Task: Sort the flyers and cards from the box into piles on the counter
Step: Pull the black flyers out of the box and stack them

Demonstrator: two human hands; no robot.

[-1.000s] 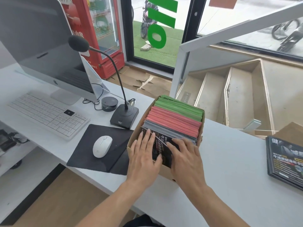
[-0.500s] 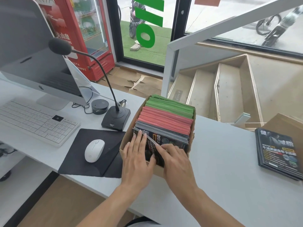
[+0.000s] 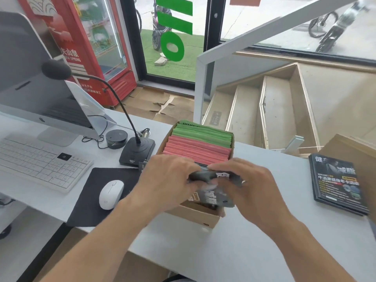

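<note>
Both hands are working at the near end of the cardboard box [image 3: 205, 217] on the white tabletop [image 3: 254, 237]. The left hand [image 3: 166, 184] and the right hand [image 3: 250, 190] are each curling their fingers [image 3: 220, 166] around a bent bundle of dark flyers [image 3: 211, 191], pinching it from both sides. The bundle is sitting partly inside the box's near end and is bowing between the two grips; motion blur hides how many sheets are in it.

Just beyond the fingers, the red cards [image 3: 198, 148] are standing on edge in the box, and the green cards [image 3: 203, 133] are standing behind them at the far end. Well to the right of the right hand, a pile of dark flyers [image 3: 337, 184] is lying flat on the tabletop, which looks like where this bundle belongs.

The likely trouble from here, as I judge it:
- The bow in the bundle may turn into a crease if the squeeze tightens.
- Glossy sheets may slide out of the middle and fan across the tabletop or drop back into the box.
- The box is light and close to the near edge; an upward tug may drag it along or tip the red cards over.
- The mouse [image 3: 111, 194], to the left of the left hand, could be knocked by a wide elbow swing.
</note>
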